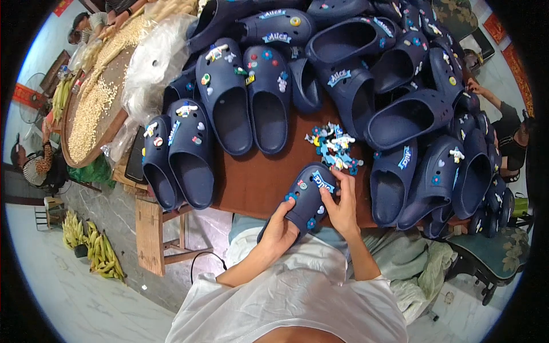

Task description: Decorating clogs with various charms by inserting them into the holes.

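Note:
A navy clog [309, 188] is held above my lap at the table's near edge, its toe pointing away from me. My left hand [279, 224] grips its heel end, with some fingers hidden inside and the thumb on top. On the toe's right side my right hand [342, 207] holds the shoe, its thumb by a blue banner-shaped charm [324, 182]. Other charms on this clog include a lollipop-like swirl, a white heart and blue flowers. Just beyond the toe lies a small pile of loose charms [336, 147] in blue, white and yellow.
Many navy clogs [229, 97] are heaped across the brown-covered table [246, 183], at the back and right. Far left are a crumpled plastic bag [157, 63] and a round tray of pale kernels [86, 123]. A wooden stool [150, 237] stands left. Other people sit around the edges.

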Motion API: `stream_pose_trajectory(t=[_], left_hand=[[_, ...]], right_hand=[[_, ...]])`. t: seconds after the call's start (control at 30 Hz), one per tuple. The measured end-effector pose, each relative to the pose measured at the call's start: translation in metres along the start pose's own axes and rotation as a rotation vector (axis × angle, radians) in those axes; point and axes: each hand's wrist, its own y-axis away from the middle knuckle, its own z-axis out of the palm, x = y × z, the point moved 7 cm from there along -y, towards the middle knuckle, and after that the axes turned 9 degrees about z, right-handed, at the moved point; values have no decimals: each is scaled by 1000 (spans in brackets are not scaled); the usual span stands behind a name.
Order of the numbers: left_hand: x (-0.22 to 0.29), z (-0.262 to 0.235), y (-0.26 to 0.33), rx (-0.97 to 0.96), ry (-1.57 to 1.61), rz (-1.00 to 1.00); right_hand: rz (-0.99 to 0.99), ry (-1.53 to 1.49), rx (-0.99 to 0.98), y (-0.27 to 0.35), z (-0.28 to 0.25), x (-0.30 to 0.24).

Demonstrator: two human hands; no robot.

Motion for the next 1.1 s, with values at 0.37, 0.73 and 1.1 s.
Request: stream_pose_trajectory(t=[0.37,0.73,1.1], left_hand=[[5,-6,18,-206,-486,351],[70,62,19,-317,-431,565],[77,94,36,-529,-634,794]], right_hand=[[-35,9,47,-13,6,-8],[58,-561,-319,41,44,7],[-11,-730,-354,35,49,-49]])
